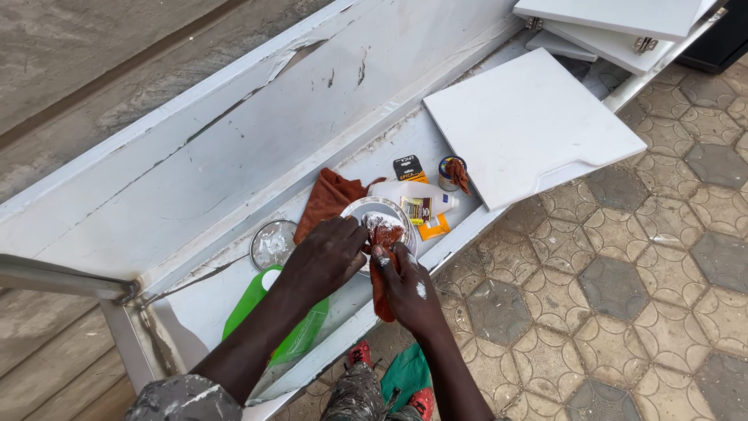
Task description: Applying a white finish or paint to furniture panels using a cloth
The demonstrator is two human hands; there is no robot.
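The left hand grips the rim of a round, open metal tin of whitish paste, while the right hand, just beside it, grasps a rust-brown rag pressed into the tin. Beyond the hands lie a white plastic bottle and a brown folded cloth; the tin's round metal lid rests left of the left hand, above a green plastic bottle.

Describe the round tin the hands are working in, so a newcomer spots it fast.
Start at the long white cabinet lying on the paving. On its lower shelf sits a white bottle; just left of it is the open tin. Unlike the loose round lid further left, it holds whitish paste and a rust-brown rag.
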